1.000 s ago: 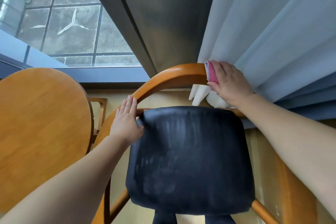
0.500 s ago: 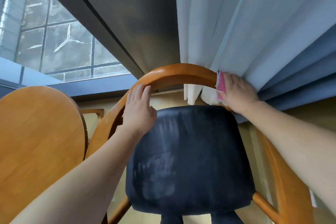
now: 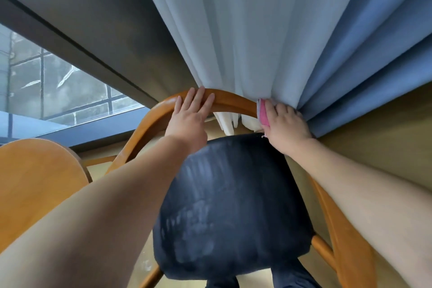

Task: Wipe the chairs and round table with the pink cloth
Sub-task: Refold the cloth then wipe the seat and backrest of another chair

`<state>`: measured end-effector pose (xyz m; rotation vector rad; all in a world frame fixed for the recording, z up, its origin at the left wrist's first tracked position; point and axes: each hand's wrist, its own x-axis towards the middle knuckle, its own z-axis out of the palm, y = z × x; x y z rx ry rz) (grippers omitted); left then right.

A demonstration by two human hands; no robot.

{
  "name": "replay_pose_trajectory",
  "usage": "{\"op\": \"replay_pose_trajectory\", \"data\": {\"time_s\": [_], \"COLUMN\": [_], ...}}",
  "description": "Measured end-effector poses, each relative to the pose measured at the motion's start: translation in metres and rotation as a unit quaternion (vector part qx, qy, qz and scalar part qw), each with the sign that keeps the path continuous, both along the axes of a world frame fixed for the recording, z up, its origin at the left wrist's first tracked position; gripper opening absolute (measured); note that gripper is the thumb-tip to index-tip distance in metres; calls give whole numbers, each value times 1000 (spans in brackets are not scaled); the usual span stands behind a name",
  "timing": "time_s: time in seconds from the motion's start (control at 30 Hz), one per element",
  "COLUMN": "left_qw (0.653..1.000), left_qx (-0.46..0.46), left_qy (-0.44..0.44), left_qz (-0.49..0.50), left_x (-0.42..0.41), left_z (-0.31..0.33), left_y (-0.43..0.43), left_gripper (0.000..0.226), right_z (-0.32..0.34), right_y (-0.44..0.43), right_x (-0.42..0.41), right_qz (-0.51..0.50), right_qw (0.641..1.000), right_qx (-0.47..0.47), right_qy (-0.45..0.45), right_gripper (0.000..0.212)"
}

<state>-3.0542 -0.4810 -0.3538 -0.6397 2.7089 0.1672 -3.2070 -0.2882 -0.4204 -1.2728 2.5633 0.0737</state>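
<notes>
Pressing pink cloth [image 3: 263, 113] under right hand [image 3: 286, 127] | on chair rail [image 3: 230, 100]

pink cloth [image 3: 263, 113] bunched on chair [image 3: 230, 101] rail — table [image 3: 35, 175] left

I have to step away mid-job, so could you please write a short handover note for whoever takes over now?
Right hand: presses the pink cloth on the right side of the chair's curved back rail, against the curtains.
Left hand: flat on the top of the rail, steadying it, holding nothing.
Done: cannot tell for sure; the seat shows pale streaks.
Left: probably the rest of this chair's frame, the round table at the left, and any other chairs, none in view.
</notes>
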Motion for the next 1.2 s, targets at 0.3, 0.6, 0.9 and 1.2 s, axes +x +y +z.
{"op": "replay_pose_trajectory", "data": {"time_s": [0.3, 0.6, 0.9, 1.2], "left_qw": [1000, 999, 999, 998], "left_qx": [2, 7, -8, -40], "left_qy": [-20, -14, -6, -8], "left_qz": [-8, -35, -48, -46], "left_x": [0, 2, 3, 0], "left_z": [3, -1, -6, 2], "left_y": [1, -3, -4, 6], "left_gripper": [103, 103, 101, 86], "right_z": [2, 8, 10, 20], "right_y": [33, 82, 133, 136], "right_x": [11, 44, 81, 76], "right_qz": [-69, -213, -293, -270], "right_qw": [998, 977, 955, 962], "right_qx": [-6, 10, 36, 44], "right_qy": [4, 18, 27, 19], "right_gripper": [76, 83, 85, 91]}}
